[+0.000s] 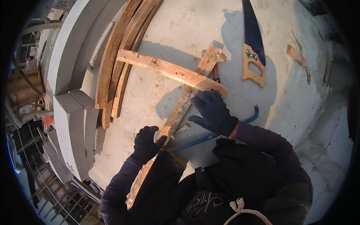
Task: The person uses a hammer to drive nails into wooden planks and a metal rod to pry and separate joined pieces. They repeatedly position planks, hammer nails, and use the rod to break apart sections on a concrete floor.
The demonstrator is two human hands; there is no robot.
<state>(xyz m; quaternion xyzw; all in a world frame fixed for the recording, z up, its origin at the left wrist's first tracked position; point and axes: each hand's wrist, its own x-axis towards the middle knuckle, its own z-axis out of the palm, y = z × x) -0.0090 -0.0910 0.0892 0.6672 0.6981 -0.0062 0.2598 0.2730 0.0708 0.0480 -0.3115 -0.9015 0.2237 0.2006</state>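
Note:
A long wooden plank (174, 116) runs diagonally up from beside my legs. A shorter board (161, 67) lies across its upper part, forming a cross. My left hand (146, 145), in a dark glove, is at the lower plank with fingers apart and the thumb touching its edge. My right hand (214, 112), gloved too, is spread open just below the right end of the crossing board; whether it touches the wood I cannot tell. A blue pry bar (197, 142) lies on the floor, passing behind my right wrist. Partly hidden beneath the boards is a red-handled hammer (216, 74).
A handsaw (253, 65) with a wooden handle lies at the upper right. Several long boards (125, 41) lean by grey concrete blocks (71, 48) on the left. Small wood scraps (297, 55) lie at the far right, and a chip (183, 128) lies between my hands.

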